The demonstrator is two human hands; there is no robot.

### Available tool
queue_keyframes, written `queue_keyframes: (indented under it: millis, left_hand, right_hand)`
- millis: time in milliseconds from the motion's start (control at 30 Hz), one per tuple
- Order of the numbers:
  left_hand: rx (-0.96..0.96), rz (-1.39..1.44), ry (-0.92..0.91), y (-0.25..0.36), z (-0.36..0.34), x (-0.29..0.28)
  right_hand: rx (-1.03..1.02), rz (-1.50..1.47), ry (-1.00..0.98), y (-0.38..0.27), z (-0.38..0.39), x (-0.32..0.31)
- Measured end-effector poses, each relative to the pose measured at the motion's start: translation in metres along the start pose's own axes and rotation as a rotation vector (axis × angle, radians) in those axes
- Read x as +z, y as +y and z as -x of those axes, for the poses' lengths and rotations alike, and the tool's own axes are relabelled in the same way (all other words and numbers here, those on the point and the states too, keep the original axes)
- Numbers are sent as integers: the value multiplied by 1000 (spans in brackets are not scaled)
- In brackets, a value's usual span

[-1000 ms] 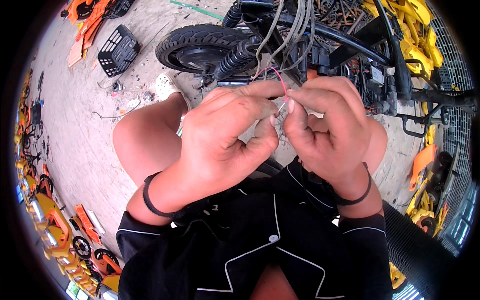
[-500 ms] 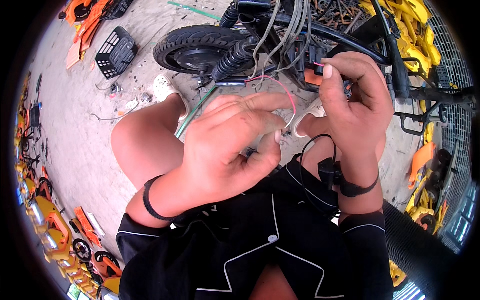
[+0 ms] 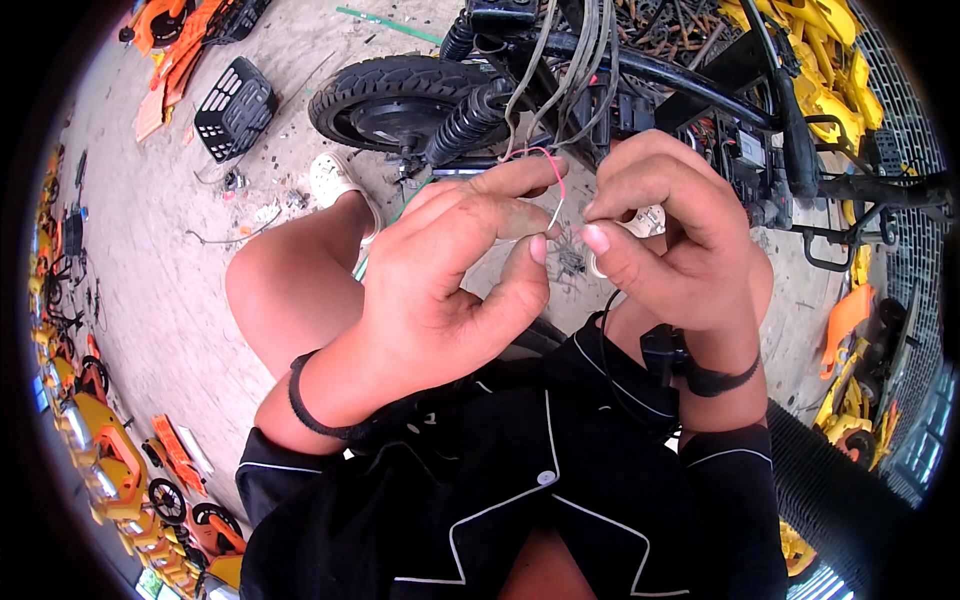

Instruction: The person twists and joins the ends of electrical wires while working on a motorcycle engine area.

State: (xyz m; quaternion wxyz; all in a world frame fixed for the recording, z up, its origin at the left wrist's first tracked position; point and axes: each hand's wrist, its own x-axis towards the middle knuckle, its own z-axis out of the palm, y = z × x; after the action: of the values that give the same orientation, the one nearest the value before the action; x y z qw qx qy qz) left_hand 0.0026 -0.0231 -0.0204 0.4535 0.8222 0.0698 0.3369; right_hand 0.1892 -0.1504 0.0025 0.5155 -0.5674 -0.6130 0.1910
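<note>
A thin pink wire [image 3: 561, 178] loops up beside the fingers of my left hand [image 3: 440, 260]. Its pale end runs down into the pinch between my left thumb and forefinger. Close by on the right, the thumb and forefinger of my right hand [image 3: 675, 235] are pressed together; whatever they hold, if anything, is too small to make out. A small gap separates the two hands. Just beyond them stands a black two-wheeler frame [image 3: 690, 90] with a bundle of grey cables [image 3: 548, 60] hanging from it. The wire's far end is lost near the frame.
The thick-treaded black wheel [image 3: 385, 100] and a coil-spring shock absorber [image 3: 468, 122] are ahead. A black plastic basket [image 3: 235, 110] lies on the concrete floor at left, near scattered debris. Yellow parts [image 3: 825, 60] are piled at far right; orange and yellow parts line the left edge.
My right hand has come left and toward me, close to my left hand. The short pink piece at its fingertips no longer shows. My left hand has shifted slightly left, still pinching the wire.
</note>
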Motion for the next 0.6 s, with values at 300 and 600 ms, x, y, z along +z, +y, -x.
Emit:
queue_keyframes:
  millis: [300,600]
  left_hand:
    - [-41,74,-83,1,0,-2]
    - [-137,275,-37,-5,3,3]
  right_hand:
    - [-133,252,25,5,-7,3]
    - [-163,358,7,9,-5,5]
